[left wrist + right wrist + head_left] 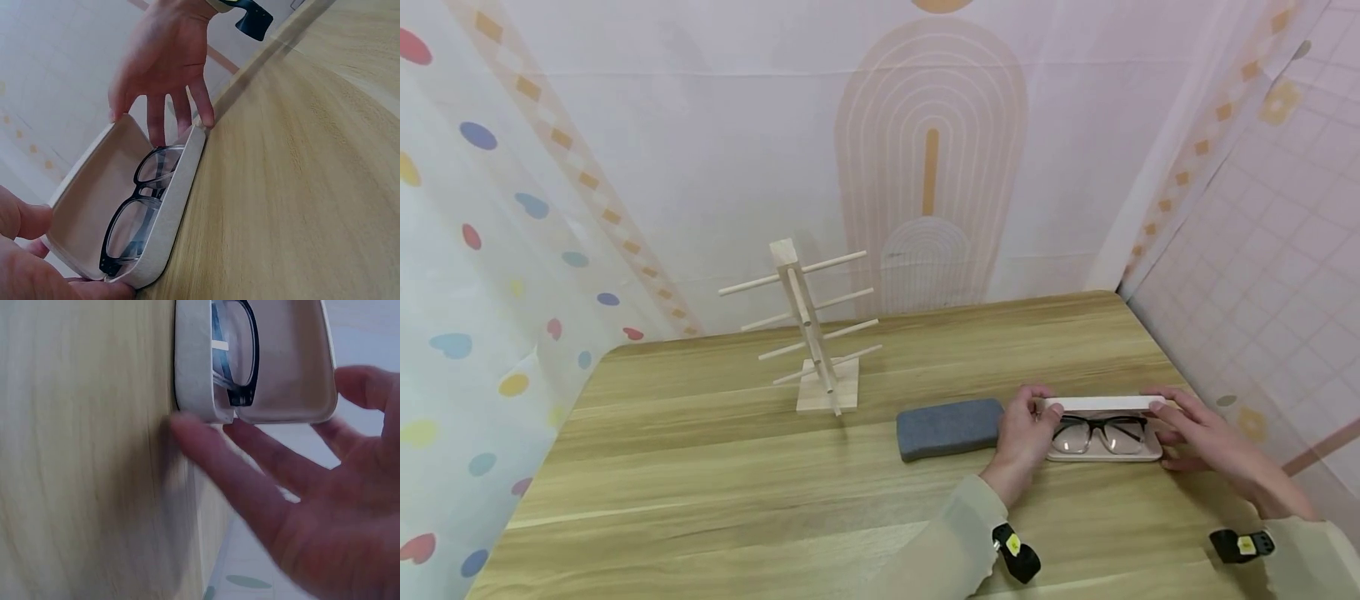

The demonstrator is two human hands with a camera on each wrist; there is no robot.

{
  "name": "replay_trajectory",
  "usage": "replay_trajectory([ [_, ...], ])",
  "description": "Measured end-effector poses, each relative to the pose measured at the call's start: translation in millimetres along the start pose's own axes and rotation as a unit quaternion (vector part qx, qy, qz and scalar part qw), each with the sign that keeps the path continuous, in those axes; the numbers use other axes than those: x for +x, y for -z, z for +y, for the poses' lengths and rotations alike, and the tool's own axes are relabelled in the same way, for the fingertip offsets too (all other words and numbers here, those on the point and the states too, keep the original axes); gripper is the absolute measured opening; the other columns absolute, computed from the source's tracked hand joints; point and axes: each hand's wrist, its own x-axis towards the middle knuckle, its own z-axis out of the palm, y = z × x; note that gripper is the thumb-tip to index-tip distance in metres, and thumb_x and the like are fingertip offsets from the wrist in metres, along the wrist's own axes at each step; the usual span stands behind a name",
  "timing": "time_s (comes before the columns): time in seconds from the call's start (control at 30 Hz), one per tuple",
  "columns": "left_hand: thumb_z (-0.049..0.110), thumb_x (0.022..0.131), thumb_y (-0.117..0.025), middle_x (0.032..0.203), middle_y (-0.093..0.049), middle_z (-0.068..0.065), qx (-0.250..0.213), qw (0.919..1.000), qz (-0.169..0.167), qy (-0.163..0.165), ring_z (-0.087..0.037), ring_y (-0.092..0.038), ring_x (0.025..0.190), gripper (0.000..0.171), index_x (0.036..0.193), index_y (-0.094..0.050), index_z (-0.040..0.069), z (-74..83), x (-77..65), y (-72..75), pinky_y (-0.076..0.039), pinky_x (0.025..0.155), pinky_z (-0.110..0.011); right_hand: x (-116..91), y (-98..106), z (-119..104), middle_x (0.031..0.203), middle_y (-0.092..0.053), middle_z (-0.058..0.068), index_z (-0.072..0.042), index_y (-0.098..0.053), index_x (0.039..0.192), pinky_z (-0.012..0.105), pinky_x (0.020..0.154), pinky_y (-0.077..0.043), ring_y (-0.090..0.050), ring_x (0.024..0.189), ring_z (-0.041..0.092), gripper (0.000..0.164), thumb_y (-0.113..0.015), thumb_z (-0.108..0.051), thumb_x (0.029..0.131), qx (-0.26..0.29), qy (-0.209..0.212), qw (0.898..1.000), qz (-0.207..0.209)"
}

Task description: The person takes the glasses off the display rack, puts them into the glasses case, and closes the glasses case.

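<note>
A white glasses case (1103, 403) sits on the table with its lid raised. Inside lie black-framed eyeglasses (1101, 434), lenses facing me. At the case's left end my left hand (1024, 433) pinches the lid, thumb on the front edge and a finger behind, while lower fingers touch the base in the left wrist view. My right hand (1213, 442) holds the lid's right corner between thumb and index finger. Its other fingers spread down beside the end of the base (194, 362).
Just left of the left hand lies a closed blue-grey glasses case (950, 428). A wooden rack (808, 321) with several horizontal pegs stands farther left on the wood-grain table (700, 483). Patterned curtains (760, 150) hang behind and at both sides.
</note>
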Motion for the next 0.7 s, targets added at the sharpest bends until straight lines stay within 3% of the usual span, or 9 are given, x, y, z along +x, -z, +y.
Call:
replay_trajectory([
  [0.07,0.002,0.093,-0.072,0.081,-0.054,0.005,-0.006,1.0000,-0.002,0.008,-0.005,-0.046,0.074,0.012,0.102,-0.068,0.009,0.8,-0.3,0.3,-0.043,0.069,-0.021,0.5,1.4,0.2,0.149,-0.027,0.040,-0.034,-0.048,0.136,0.042,0.077,-0.063,-0.057,0.115,0.038,0.024,-0.037,-0.033,0.114,0.009,0.005,1.000,-0.010],
  [0.17,0.000,0.093,-0.072,0.084,-0.056,0.005,-0.012,0.9998,-0.008,0.013,-0.005,-0.048,0.076,0.012,0.101,-0.068,0.008,1.8,-1.3,0.6,-0.044,0.070,-0.021,2.3,2.4,0.5,0.144,-0.033,0.033,-0.031,-0.049,0.136,0.042,0.079,-0.063,-0.061,0.111,0.029,0.024,-0.039,-0.030,0.114,0.016,0.015,1.000,-0.015],
  [0.4,-0.003,0.090,-0.073,0.093,-0.059,0.004,-0.017,0.9990,-0.021,0.035,-0.008,-0.052,0.085,0.016,0.099,-0.068,0.010,4.7,-4.4,2.4,-0.048,0.077,-0.023,3.3,9.0,5.9,0.121,-0.056,-0.002,-0.029,-0.057,0.133,0.038,0.080,-0.062,-0.065,0.101,0.011,0.029,-0.045,-0.014,0.112,0.047,0.060,0.996,-0.045],
  [0.6,-0.007,0.090,-0.071,0.096,-0.060,0.002,-0.005,0.9982,-0.049,0.035,-0.009,-0.052,0.087,0.019,0.102,-0.069,0.008,4.6,-6.4,6.4,-0.048,0.079,-0.024,3.2,12.4,11.2,0.119,-0.057,-0.009,-0.021,-0.058,0.133,0.037,0.080,-0.063,-0.062,0.101,0.008,0.028,-0.048,-0.008,0.110,0.046,0.078,0.994,-0.055],
  [0.7,-0.007,0.090,-0.071,0.102,-0.061,0.002,0.011,0.9979,-0.057,0.029,-0.010,-0.053,0.094,0.020,0.103,-0.069,0.008,3.4,-7.7,7.8,-0.049,0.086,-0.025,2.2,12.2,12.0,0.122,-0.055,-0.012,-0.013,-0.057,0.133,0.037,0.081,-0.063,-0.062,0.103,0.007,0.026,-0.049,-0.007,0.110,0.036,0.082,0.994,-0.054],
])
